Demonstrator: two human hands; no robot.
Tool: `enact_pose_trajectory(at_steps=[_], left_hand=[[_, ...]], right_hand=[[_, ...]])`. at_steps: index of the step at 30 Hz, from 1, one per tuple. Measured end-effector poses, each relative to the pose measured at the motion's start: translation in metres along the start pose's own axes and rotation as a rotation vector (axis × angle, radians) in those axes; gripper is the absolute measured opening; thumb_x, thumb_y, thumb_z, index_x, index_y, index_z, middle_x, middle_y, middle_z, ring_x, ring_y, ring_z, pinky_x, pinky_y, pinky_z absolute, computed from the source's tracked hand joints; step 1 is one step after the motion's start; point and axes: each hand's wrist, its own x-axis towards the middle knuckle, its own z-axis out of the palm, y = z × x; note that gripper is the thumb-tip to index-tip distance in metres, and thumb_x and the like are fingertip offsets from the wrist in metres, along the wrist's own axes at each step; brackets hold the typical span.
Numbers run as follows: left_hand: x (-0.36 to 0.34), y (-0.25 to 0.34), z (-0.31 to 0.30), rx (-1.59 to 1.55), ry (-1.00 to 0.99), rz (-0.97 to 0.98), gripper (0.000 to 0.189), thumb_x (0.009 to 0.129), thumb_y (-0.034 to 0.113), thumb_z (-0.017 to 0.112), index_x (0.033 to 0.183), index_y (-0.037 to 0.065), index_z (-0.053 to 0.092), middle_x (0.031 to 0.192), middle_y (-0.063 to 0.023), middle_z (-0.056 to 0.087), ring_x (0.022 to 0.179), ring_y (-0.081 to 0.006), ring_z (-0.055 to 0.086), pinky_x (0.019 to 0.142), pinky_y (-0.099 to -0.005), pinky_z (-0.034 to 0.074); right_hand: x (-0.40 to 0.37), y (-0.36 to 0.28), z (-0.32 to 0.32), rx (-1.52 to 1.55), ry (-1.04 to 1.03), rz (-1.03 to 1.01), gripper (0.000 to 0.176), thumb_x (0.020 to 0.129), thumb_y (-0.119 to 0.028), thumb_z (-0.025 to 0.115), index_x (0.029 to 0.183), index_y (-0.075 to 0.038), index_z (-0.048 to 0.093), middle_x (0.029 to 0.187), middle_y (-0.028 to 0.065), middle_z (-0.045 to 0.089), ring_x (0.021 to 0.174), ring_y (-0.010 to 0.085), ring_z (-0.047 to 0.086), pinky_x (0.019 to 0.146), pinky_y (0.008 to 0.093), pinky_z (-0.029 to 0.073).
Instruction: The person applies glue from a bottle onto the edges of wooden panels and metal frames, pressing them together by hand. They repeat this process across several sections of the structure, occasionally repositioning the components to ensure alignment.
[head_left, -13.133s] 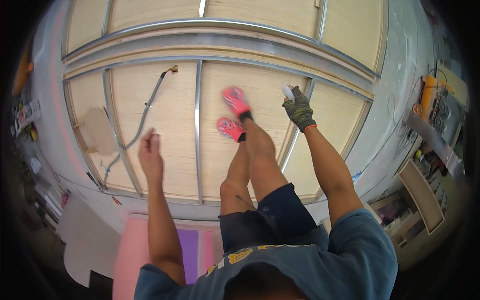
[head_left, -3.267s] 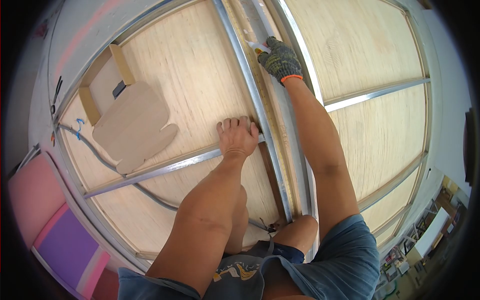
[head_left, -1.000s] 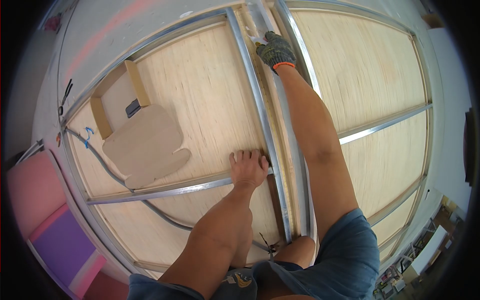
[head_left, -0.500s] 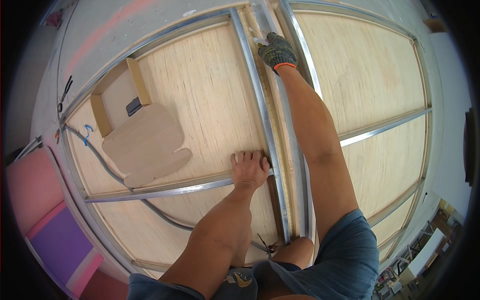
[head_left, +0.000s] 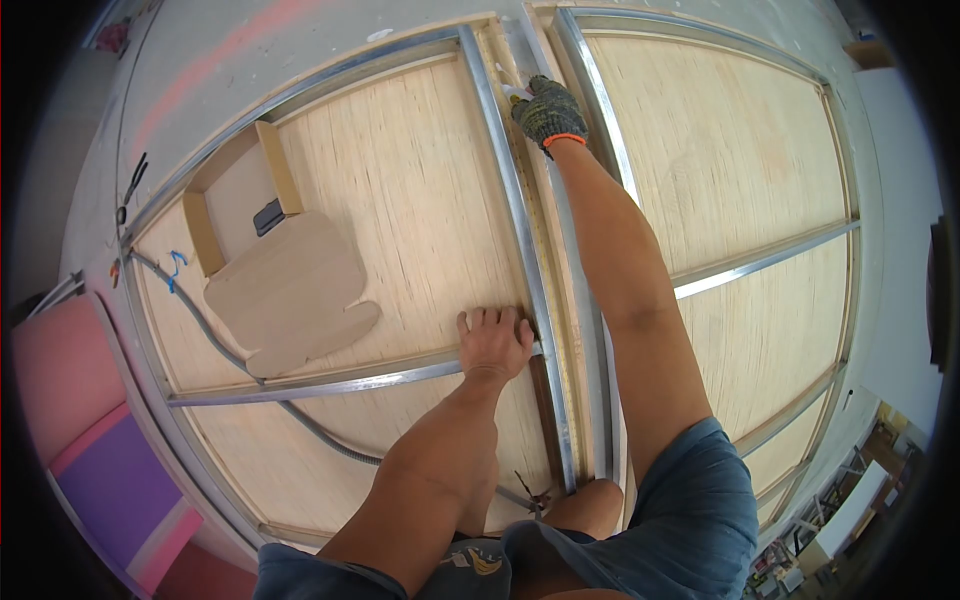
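My left hand (head_left: 494, 342), bare, rests with its fingers stretched out on the plywood panel (head_left: 400, 190), its wrist over the metal crossbar (head_left: 340, 384) near the long metal rail (head_left: 520, 215). At the far end of the gap between two framed panels, my right hand (head_left: 549, 112) wears a dark knitted glove with an orange cuff. Its fingers are closed around a small white and yellow tool (head_left: 517, 93), mostly hidden, whose kind I cannot make out. A yellowish strip with marks, like a tape measure blade (head_left: 548, 270), runs along the wood beside the rail.
An opened cardboard box (head_left: 290, 290) with a small black object (head_left: 268, 217) lies on the left panel. A grey corrugated conduit (head_left: 330, 440) crosses that panel. The second framed panel (head_left: 740, 140) lies at right. Pink and purple boards (head_left: 115, 490) stand at lower left.
The view has shifted slightly. My right hand appears a little lower and further left, still holding the small tool; my left hand stays on the panel.
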Motion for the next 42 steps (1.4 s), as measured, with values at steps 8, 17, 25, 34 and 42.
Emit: enact_pose_trajectory(at_steps=[8, 17, 25, 34, 42], left_hand=[[0.001, 0.003, -0.006, 0.011, -0.090, -0.036, 0.037, 0.100, 0.042, 0.052, 0.110, 0.012, 0.071, 0.111, -0.0130, 0.071, 0.118, -0.0307, 0.058, 0.118, -0.0614, 0.028], [0.001, 0.003, -0.008, 0.009, -0.092, -0.031, 0.037, 0.100, 0.042, 0.052, 0.113, 0.012, 0.070, 0.116, -0.0132, 0.070, 0.121, -0.0304, 0.057, 0.118, -0.0627, 0.028], [-0.002, 0.004, -0.011, -0.082, -0.085, -0.052, 0.035, 0.098, 0.040, 0.056, 0.114, 0.012, 0.070, 0.117, -0.0130, 0.068, 0.122, -0.0314, 0.057, 0.116, -0.0613, 0.031], [0.000, -0.007, -0.005, -0.317, -0.042, -0.141, 0.050, 0.104, 0.048, 0.046, 0.125, 0.008, 0.067, 0.129, -0.0155, 0.066, 0.131, -0.0356, 0.055, 0.114, -0.0576, 0.037], [-0.189, -0.222, -0.211, -0.584, 0.191, -0.215, 0.040, 0.098, 0.027, 0.072, 0.127, 0.001, 0.067, 0.118, -0.0189, 0.069, 0.116, -0.0363, 0.063, 0.103, -0.0487, 0.048]], right_hand=[[-0.003, -0.014, -0.014, -0.021, -0.027, 0.003, 0.047, 0.087, -0.036, 0.079, 0.122, -0.005, 0.072, 0.122, 0.0213, 0.073, 0.113, 0.0385, 0.071, 0.100, 0.0450, 0.054], [-0.023, 0.000, -0.028, 0.246, 0.133, -0.012, 0.054, 0.088, -0.040, 0.079, 0.125, -0.003, 0.068, 0.112, 0.0239, 0.073, 0.100, 0.0393, 0.071, 0.091, 0.0442, 0.054], [-0.143, -0.001, -0.041, 1.157, -0.006, 0.320, 0.041, 0.101, -0.020, 0.071, 0.131, -0.002, 0.050, 0.116, 0.0144, 0.063, 0.101, 0.0302, 0.071, 0.083, 0.0391, 0.066], [-0.398, -0.041, -0.276, 1.172, 0.036, 0.579, 0.045, 0.098, -0.026, 0.075, 0.133, -0.009, 0.052, 0.129, 0.0117, 0.062, 0.108, 0.0303, 0.068, 0.090, 0.0463, 0.061], [-0.480, -0.035, -0.461, 0.963, 0.044, 0.594, 0.051, 0.100, -0.017, 0.073, 0.143, -0.011, 0.045, 0.130, 0.0143, 0.063, 0.111, 0.0295, 0.069, 0.085, 0.0442, 0.065]])
